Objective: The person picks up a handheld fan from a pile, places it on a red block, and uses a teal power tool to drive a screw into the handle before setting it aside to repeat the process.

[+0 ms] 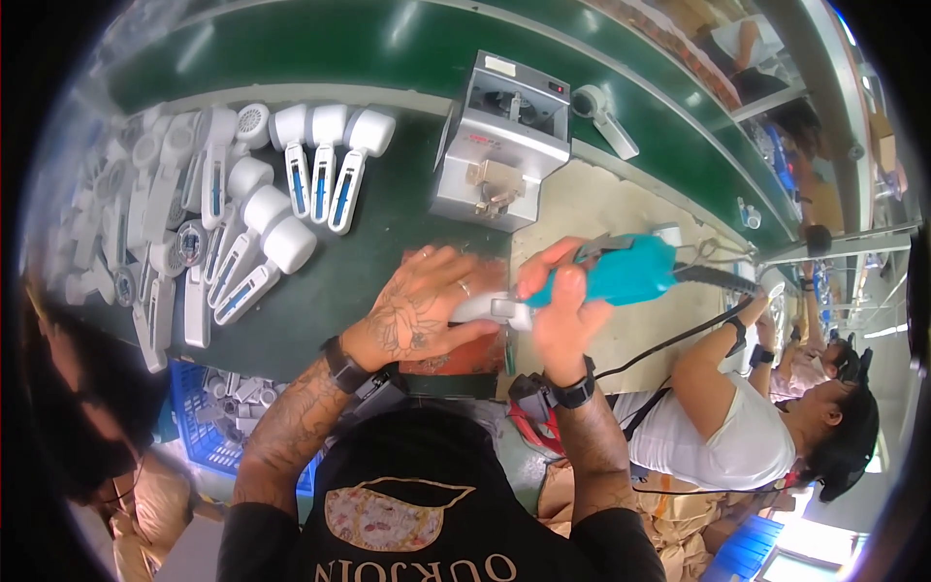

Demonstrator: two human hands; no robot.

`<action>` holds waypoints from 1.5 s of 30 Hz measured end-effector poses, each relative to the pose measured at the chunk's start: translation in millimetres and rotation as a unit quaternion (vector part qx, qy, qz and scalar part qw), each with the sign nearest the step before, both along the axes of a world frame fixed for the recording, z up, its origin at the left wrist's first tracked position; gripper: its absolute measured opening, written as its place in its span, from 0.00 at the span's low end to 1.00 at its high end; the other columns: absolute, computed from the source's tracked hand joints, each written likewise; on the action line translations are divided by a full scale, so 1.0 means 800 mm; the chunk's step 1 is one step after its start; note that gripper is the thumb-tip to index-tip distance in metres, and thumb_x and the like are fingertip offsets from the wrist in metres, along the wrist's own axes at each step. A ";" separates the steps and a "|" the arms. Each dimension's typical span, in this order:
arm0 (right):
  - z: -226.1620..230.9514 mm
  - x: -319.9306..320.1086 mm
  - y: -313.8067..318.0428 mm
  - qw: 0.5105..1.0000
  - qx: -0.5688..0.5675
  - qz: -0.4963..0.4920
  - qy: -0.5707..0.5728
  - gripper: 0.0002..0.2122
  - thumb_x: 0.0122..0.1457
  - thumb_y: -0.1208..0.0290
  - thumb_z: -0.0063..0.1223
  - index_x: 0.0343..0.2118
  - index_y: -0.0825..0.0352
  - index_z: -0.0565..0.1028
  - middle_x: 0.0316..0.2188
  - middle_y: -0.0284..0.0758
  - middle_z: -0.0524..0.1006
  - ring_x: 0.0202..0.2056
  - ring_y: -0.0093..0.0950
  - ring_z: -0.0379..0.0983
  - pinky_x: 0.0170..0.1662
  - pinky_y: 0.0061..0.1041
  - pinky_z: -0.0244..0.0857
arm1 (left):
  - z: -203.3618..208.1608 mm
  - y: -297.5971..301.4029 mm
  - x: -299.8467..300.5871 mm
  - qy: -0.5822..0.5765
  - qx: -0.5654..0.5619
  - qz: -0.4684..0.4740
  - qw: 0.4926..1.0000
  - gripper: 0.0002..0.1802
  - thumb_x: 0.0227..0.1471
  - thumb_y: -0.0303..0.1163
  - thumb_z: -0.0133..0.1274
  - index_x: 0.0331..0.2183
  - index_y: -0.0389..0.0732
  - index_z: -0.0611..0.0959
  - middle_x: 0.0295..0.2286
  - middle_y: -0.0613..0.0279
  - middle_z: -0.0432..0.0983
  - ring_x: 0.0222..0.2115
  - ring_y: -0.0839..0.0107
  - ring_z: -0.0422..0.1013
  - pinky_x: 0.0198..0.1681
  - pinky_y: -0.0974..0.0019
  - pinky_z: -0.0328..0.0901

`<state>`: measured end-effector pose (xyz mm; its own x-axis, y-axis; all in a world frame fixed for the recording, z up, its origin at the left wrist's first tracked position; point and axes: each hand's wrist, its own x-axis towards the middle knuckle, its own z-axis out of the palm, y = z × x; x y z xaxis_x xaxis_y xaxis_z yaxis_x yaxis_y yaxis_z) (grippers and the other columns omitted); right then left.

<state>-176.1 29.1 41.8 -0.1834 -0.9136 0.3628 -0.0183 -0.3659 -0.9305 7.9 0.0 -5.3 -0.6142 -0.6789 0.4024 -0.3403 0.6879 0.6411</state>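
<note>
My left hand (417,306) presses a white handheld fan (502,310) against a reddish-brown mat (446,361). Its fingers curl over the fan and hide much of it. In my right hand (562,315) is a teal electric screwdriver (630,270), gripped around its body with a dark coiled cord trailing right. The driver's tip meets the fan's near side, but my fingers and some blur cover the exact contact. Just beyond both hands stands a grey screw feeder (499,145).
Many white handheld fans (320,160) lie at the left of the green bench (378,233). Another fan (606,121) rests right of the feeder. A blue crate (208,427) with grey parts sits below the bench. A co-worker (722,417) in white is at the right.
</note>
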 end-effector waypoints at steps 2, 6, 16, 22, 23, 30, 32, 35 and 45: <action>-0.005 0.005 -0.003 1.000 -0.010 0.015 -0.002 0.21 0.68 0.52 0.54 0.41 0.70 0.68 0.24 0.36 0.72 0.25 0.27 0.70 0.30 0.28 0.66 | 0.000 -0.002 -0.001 0.008 -0.004 0.014 1.000 0.24 0.47 0.44 0.69 0.44 0.45 0.83 0.43 0.62 0.78 0.44 0.58 0.72 0.49 0.52 0.66; -0.011 0.005 -0.004 0.999 -0.014 0.036 -0.021 0.19 0.69 0.54 0.54 0.39 0.69 0.67 0.24 0.36 0.71 0.25 0.27 0.70 0.30 0.28 0.66 | 0.006 -0.002 0.003 -0.027 0.006 -0.008 1.000 0.28 0.49 0.45 0.67 0.49 0.44 0.81 0.45 0.59 0.76 0.45 0.56 0.71 0.51 0.50 0.66; 0.000 0.009 -0.010 0.999 0.009 0.004 -0.044 0.21 0.68 0.51 0.55 0.40 0.70 0.69 0.23 0.35 0.71 0.25 0.27 0.69 0.30 0.28 0.66 | 0.002 -0.004 0.001 0.005 -0.014 0.007 1.000 0.23 0.47 0.44 0.69 0.43 0.44 0.83 0.43 0.61 0.78 0.43 0.58 0.72 0.48 0.52 0.67; 0.054 0.030 -0.067 0.996 -0.053 -0.031 -0.062 0.21 0.70 0.51 0.52 0.43 0.70 0.71 0.23 0.32 0.72 0.26 0.26 0.71 0.31 0.27 0.65 | 0.002 -0.002 0.004 -0.016 -0.003 -0.012 1.000 0.28 0.52 0.46 0.63 0.52 0.42 0.80 0.47 0.58 0.76 0.46 0.56 0.71 0.53 0.51 0.65; 0.050 0.029 -0.083 0.995 -0.086 -0.045 -0.004 0.17 0.72 0.56 0.50 0.43 0.70 0.72 0.24 0.32 0.73 0.27 0.25 0.72 0.31 0.25 0.66 | 0.002 -0.001 0.006 -0.016 -0.006 -0.013 1.000 0.28 0.52 0.46 0.63 0.52 0.42 0.80 0.47 0.58 0.76 0.46 0.56 0.71 0.53 0.51 0.65; 0.016 0.037 -0.127 0.996 -0.085 -0.030 0.007 0.13 0.72 0.62 0.49 0.41 0.70 0.72 0.23 0.32 0.74 0.26 0.23 0.73 0.31 0.24 0.67 | 0.002 0.001 0.005 -0.023 -0.010 -0.011 1.000 0.30 0.52 0.46 0.62 0.53 0.42 0.79 0.47 0.58 0.76 0.47 0.57 0.70 0.55 0.52 0.64; 0.014 0.031 -0.124 0.997 -0.075 -0.023 0.013 0.13 0.72 0.63 0.49 0.40 0.70 0.72 0.23 0.32 0.74 0.25 0.23 0.72 0.31 0.24 0.67 | 0.003 0.002 0.003 -0.025 -0.009 -0.017 1.000 0.30 0.52 0.46 0.62 0.53 0.42 0.79 0.47 0.58 0.76 0.48 0.57 0.70 0.55 0.52 0.64; 0.021 0.039 -0.111 0.999 -0.045 -0.022 0.009 0.13 0.73 0.63 0.48 0.40 0.70 0.72 0.23 0.32 0.74 0.24 0.23 0.71 0.30 0.24 0.66 | 0.005 0.002 0.007 -0.027 -0.025 -0.017 0.999 0.29 0.52 0.45 0.62 0.53 0.42 0.80 0.46 0.58 0.76 0.46 0.57 0.71 0.53 0.53 0.65; 0.035 -0.004 0.022 0.999 -0.013 0.034 -0.033 0.27 0.66 0.46 0.57 0.44 0.72 0.68 0.24 0.36 0.71 0.25 0.28 0.69 0.30 0.30 0.66 | 0.008 -0.003 0.002 0.005 -0.015 -0.010 1.000 0.19 0.55 0.39 0.61 0.48 0.44 0.83 0.44 0.59 0.76 0.43 0.56 0.70 0.48 0.54 0.64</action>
